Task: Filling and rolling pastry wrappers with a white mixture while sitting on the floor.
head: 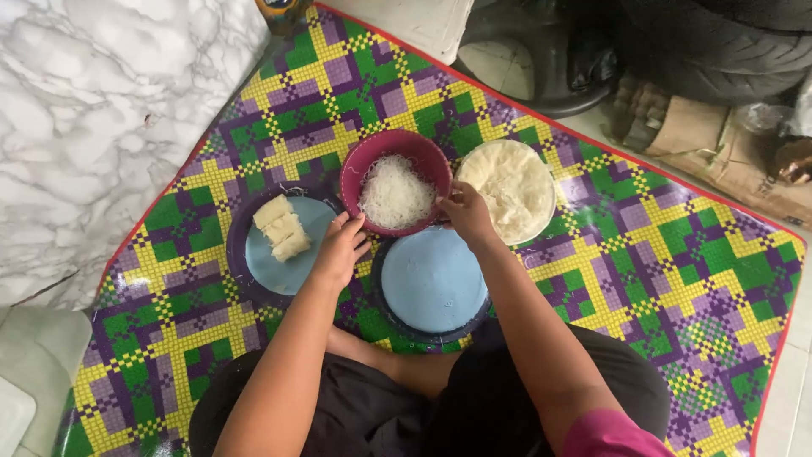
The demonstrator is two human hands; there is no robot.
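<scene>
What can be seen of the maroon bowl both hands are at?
The round maroon plastic-looking bowl sits upright on the checked purple, green and yellow mat, holding a loose heap of thin white shredded strands with a few clinging to its inner wall. The left hand touches its lower-left rim, the right hand its right rim. It lies behind the empty blue plate, beside a white-filled bowl.

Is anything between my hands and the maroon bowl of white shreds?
Nothing visible. The left hand is at the near rim of the maroon bowl and the right hand at its right rim, beside the white bowl.
</scene>
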